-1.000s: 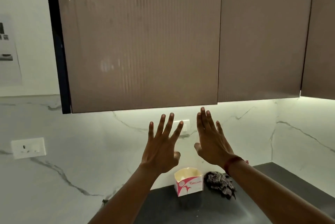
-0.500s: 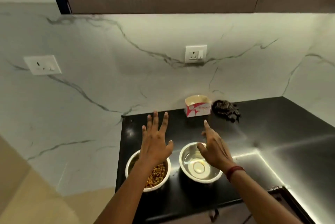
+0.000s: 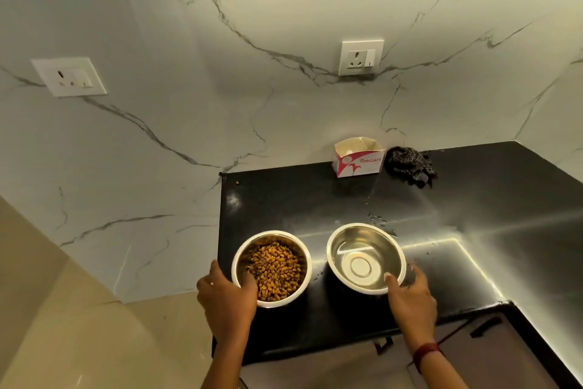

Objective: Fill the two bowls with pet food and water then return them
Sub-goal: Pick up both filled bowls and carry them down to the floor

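Gripping each steel bowl by its near rim is the step in hand. The food bowl (image 3: 272, 269), heaped with brown kibble (image 3: 275, 269), sits just ahead of the left hand (image 3: 227, 294), whose thumb hooks over the rim into the pellets while the fingers wrap the outer wall: clamped on it. The water bowl (image 3: 366, 258) lies just ahead of the right hand (image 3: 410, 294), thumb tip over the rim, fingers curled round the outside; it looks pinched on too, though whether the hold is firm yet I cannot tell. The water (image 3: 359, 257) is shallow and clear. Both bowls rest on the black counter (image 3: 315, 199), a little apart.

Filling appears finished, so what remains is carrying them back. To do it well:

- Lift both straight up and level; a one-sided rim pinch will tend to tip the far edge down, so slide the fingers further under each base.
- Move the water side slowly, since it will slosh.
- Mind that the counter beyond the right hand carries droplets (image 3: 377, 219), so that rim may be slippery.

Farther off, beyond both hands by the marble wall (image 3: 220, 105), stand an open carton (image 3: 359, 158) and a dark crumpled cloth (image 3: 410, 164), clear of the lift.
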